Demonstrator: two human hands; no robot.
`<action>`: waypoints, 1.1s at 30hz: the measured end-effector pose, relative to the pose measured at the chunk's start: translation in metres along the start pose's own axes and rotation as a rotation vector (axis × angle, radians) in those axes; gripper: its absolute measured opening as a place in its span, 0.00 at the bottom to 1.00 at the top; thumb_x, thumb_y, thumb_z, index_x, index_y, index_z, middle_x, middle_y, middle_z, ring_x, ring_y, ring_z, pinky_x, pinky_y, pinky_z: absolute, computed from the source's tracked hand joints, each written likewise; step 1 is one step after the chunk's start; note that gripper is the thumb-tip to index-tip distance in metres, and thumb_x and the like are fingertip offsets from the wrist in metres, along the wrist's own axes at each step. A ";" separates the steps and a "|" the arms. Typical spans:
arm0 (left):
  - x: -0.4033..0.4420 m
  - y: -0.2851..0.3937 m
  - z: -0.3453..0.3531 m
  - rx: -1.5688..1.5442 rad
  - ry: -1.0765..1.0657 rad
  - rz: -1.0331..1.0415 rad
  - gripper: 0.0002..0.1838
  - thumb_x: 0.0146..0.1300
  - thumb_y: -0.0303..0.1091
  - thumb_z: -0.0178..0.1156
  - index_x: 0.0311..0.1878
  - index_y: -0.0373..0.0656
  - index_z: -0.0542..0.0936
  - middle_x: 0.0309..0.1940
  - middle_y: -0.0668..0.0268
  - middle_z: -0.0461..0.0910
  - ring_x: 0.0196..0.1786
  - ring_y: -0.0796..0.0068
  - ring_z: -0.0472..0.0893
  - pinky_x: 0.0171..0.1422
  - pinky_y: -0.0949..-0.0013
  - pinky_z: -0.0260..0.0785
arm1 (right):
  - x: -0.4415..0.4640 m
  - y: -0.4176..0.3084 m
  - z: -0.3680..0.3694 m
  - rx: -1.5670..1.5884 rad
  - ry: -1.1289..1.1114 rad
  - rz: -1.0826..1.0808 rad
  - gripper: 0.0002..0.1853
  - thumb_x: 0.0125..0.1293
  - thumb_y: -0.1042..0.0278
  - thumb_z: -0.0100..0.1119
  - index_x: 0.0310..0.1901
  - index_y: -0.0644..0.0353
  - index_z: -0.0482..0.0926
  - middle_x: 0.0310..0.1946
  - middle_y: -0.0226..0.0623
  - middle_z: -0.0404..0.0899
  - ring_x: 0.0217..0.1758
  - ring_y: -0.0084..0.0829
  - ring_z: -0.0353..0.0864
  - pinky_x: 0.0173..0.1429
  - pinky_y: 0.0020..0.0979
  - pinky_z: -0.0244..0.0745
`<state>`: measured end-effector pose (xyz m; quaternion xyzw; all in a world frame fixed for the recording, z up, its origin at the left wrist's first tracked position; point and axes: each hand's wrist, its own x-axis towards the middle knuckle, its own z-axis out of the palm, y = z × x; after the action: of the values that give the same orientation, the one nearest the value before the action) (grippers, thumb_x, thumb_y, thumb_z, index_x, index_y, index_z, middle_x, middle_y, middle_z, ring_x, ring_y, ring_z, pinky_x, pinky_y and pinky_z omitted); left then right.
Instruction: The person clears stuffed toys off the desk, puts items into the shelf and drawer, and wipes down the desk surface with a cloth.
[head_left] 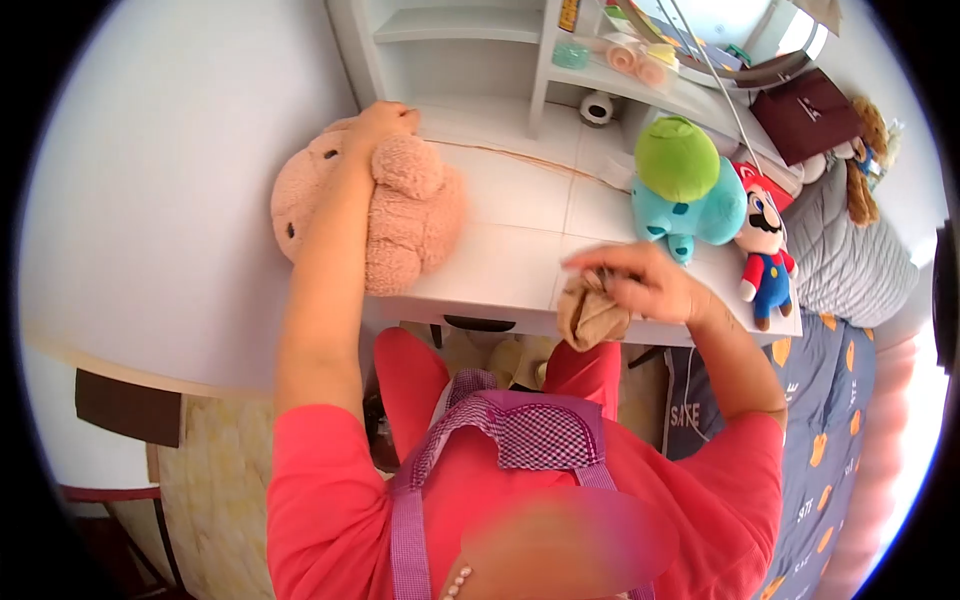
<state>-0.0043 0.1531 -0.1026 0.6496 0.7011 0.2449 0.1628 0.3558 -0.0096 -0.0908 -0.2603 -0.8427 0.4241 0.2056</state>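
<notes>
A fluffy pink plush toy (420, 235) with small dark eyes sits at the left end of the white desk (510, 265). Across its top lies my left forearm, and my left hand (385, 122) rests on the toy's far side with the fingers curled against it. At the desk's front edge my right hand (650, 280) holds a crumpled brown cloth (592, 315), which hangs partly over the edge. Motion blurs some of the right fingers. To the right of that hand stand a blue and green plush toy (690, 195) and a Mario plush doll (766, 260).
Behind the desk rise white shelves (460, 25) with a small white camera (597, 108) and a round mirror (745, 40). A dark red paper bag (806, 115) and a teddy bear (866, 160) are at the back right. A bed with dark patterned bedding (820, 400) lies to the right.
</notes>
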 end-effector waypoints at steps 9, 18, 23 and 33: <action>0.011 -0.012 0.002 -0.058 -0.005 0.005 0.19 0.64 0.47 0.52 0.37 0.41 0.84 0.34 0.59 0.85 0.38 0.62 0.82 0.47 0.62 0.71 | 0.012 0.016 -0.008 -1.002 0.676 -0.246 0.14 0.62 0.67 0.61 0.50 0.56 0.78 0.52 0.40 0.77 0.50 0.42 0.78 0.52 0.40 0.72; 0.003 -0.003 0.001 -0.085 0.026 0.023 0.19 0.64 0.46 0.52 0.36 0.41 0.84 0.32 0.61 0.85 0.37 0.64 0.83 0.46 0.65 0.72 | -0.072 0.037 -0.089 -0.835 0.831 0.242 0.32 0.57 0.67 0.63 0.64 0.55 0.67 0.66 0.43 0.64 0.68 0.43 0.63 0.64 0.41 0.64; 0.000 -0.002 -0.002 -0.053 0.045 0.059 0.18 0.64 0.45 0.52 0.34 0.40 0.84 0.30 0.63 0.85 0.34 0.66 0.82 0.44 0.65 0.72 | -0.090 0.057 -0.086 -0.878 0.678 0.447 0.50 0.48 0.64 0.71 0.72 0.53 0.53 0.71 0.51 0.53 0.74 0.50 0.50 0.76 0.44 0.47; -0.012 0.008 -0.006 -0.087 0.060 0.036 0.19 0.64 0.44 0.52 0.35 0.37 0.83 0.31 0.59 0.85 0.35 0.64 0.82 0.44 0.64 0.72 | -0.063 0.052 -0.054 -0.930 0.970 0.268 0.40 0.45 0.69 0.71 0.63 0.56 0.66 0.61 0.48 0.65 0.66 0.50 0.62 0.69 0.44 0.60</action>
<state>0.0003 0.1404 -0.0945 0.6469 0.6826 0.2971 0.1653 0.4493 0.0107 -0.1113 -0.5840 -0.7105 -0.1244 0.3724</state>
